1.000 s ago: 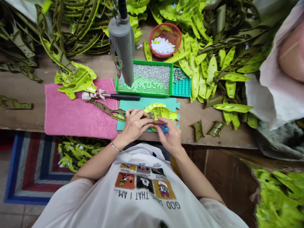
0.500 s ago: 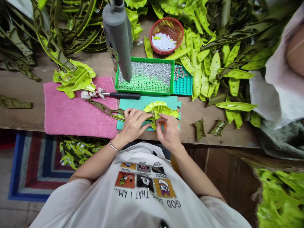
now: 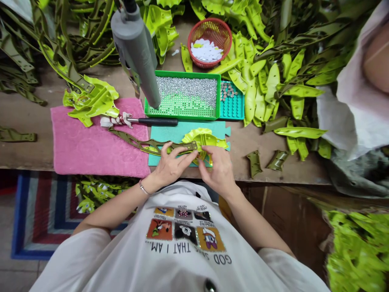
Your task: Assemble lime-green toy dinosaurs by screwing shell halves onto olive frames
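A lime-green plastic shell [image 3: 205, 138] lies on the teal foam mat [image 3: 164, 129], joined to a long curved olive-green plastic strip [image 3: 130, 140]. My left hand [image 3: 170, 165] rests over the strip's right end, with fingers around it and fingertips reaching to the shell's lower edge. My right hand [image 3: 220, 168] is at the shell's lower right, its thumb and index finger curled in towards the left fingertips. Whatever sits between those right fingers is too small to make out. Thin orange strands [image 3: 209, 160] show just beside them.
A grey hanging electric screwdriver [image 3: 136, 61] is above the bench. Behind the mat are a green tray of screws [image 3: 182, 115], a teal tray [image 3: 232, 111] and a red basket [image 3: 209, 24]. A black-handled tool [image 3: 159, 121] touches the pink towel [image 3: 97, 150]. Olive pieces [image 3: 254, 164] lie right.
My left fingers have stretched right, towards the right fingertips at the shell's lower edge. My right hand stays beside the shell. The hanging screwdriver appears farther left as the view shifts slightly.
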A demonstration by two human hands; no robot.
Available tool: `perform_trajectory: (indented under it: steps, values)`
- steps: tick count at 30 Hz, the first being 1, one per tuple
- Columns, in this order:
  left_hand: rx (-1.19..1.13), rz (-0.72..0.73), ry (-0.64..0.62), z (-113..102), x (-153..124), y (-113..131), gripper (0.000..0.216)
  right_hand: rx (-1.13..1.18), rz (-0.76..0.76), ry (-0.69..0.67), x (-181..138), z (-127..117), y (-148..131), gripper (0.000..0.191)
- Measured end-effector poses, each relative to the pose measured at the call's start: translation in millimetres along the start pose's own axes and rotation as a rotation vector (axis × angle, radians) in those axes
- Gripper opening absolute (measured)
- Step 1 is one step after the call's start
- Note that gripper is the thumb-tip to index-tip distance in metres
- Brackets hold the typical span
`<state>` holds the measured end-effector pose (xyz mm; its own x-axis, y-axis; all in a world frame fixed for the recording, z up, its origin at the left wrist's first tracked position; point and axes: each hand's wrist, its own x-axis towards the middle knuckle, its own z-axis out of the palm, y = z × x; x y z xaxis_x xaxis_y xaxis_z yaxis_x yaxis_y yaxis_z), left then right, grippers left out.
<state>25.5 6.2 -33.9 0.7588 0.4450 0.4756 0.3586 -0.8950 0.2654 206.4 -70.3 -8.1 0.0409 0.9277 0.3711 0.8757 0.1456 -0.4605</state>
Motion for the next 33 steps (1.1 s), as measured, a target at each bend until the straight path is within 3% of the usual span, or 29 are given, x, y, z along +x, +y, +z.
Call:
perform_trajectory:
  steps: [6,13,24,33]
  values:
    - [0.024,0.038,-0.121,-3,-4,-4,0.040,-0.012,0.065,0.027,-16,-7,0,0.012]
    - [-0.041,0.001,-0.164,-3,-4,-6,0.039,0.280,0.138,0.083,-18,-3,-11,0.016]
    - [-0.057,0.087,-0.209,-10,-5,-11,0.029,0.052,0.028,0.125,-27,16,-11,0.029]
    - [0.011,0.105,-0.184,-8,-6,-6,0.024,0.120,0.143,0.106,-34,-7,-5,0.018]
